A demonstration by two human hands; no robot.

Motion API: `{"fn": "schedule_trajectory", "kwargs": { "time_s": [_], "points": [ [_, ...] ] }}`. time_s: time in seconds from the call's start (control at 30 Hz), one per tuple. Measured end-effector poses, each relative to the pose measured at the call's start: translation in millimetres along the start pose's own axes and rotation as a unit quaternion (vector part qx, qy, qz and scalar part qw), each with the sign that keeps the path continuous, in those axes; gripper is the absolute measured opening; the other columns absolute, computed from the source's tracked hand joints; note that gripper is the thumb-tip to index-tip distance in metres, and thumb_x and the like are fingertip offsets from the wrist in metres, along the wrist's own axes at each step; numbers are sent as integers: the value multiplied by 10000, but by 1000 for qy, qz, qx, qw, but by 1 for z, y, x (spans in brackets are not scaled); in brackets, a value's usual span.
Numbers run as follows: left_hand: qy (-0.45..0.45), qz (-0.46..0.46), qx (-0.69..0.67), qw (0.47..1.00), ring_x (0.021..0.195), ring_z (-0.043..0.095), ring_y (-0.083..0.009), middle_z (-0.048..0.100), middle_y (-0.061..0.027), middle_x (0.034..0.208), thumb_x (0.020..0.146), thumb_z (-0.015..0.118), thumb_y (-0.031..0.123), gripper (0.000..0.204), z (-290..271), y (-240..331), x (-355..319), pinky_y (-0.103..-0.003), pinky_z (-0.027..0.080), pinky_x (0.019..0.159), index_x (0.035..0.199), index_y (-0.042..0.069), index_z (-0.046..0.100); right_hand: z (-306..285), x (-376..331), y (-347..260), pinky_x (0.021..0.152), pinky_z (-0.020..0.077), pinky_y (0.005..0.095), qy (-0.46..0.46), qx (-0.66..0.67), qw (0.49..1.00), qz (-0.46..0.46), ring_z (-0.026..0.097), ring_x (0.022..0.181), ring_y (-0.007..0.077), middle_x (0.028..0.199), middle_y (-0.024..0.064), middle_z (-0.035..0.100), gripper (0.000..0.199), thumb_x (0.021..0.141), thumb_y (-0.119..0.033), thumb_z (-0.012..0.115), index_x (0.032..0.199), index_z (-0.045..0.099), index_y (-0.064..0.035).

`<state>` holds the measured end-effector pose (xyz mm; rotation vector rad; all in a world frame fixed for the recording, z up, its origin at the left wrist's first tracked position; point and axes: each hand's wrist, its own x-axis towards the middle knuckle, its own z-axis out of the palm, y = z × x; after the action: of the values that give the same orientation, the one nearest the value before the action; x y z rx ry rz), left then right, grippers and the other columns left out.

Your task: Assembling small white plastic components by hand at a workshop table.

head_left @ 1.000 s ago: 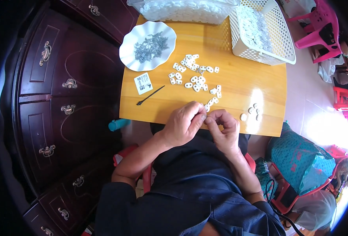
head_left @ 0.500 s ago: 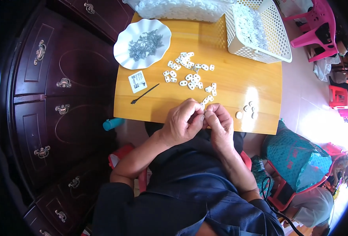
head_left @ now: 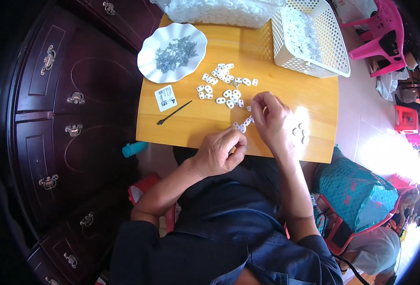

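Observation:
My left hand (head_left: 221, 151) is just over the table's near edge, thumb and forefinger pinched together; a tiny thin bit shows at the fingertips, too small to name. Farther right, my right hand (head_left: 272, 121) is above the tabletop with its fingers curled in, next to a few small white two-holed pieces. What it holds, if anything, is hidden. More white two-holed pieces (head_left: 230, 104) lie loose in the middle, with a cluster of similar pieces (head_left: 223, 72) beyond. Several small round discs (head_left: 305, 139) lie to the right of my right hand.
A wavy-rimmed white plate (head_left: 146, 53) holds small grey metal-looking parts. Near it lie a white printed card (head_left: 165, 98) and a thin black tool (head_left: 175, 112). A clear bin (head_left: 219, 20) and a perforated basket (head_left: 309, 65) of white parts stand at the back.
My hands, together before, have come apart. The right has moved away and to the right, over the small white pieces; the left has stayed near the table edge, still pinched.

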<state>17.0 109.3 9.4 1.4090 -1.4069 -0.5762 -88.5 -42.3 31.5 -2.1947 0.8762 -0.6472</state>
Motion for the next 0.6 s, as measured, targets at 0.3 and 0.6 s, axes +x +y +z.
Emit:
{"fn": "schedule_trajectory", "kwargs": {
  "time_s": [0.3,0.6],
  "points": [
    [61,-47,21,997,594,572,-169,575,-70,770,894,630,10,71,-11,-9,-2,-295,463,549,892,35,564,17,16,18,636,547,413,-1,-80,996,-47,687,718,312,819,102,677,60,884,-137,685,873,660,-84],
    [130,-84,47,987,613,593,-230,599,-94,770,892,629,39,62,-35,-25,-3,-341,475,563,901,27,568,-3,11,11,619,538,371,4,-22,1000,-7,675,669,276,854,105,696,56,872,-91,705,907,693,-50]
  ]
}}
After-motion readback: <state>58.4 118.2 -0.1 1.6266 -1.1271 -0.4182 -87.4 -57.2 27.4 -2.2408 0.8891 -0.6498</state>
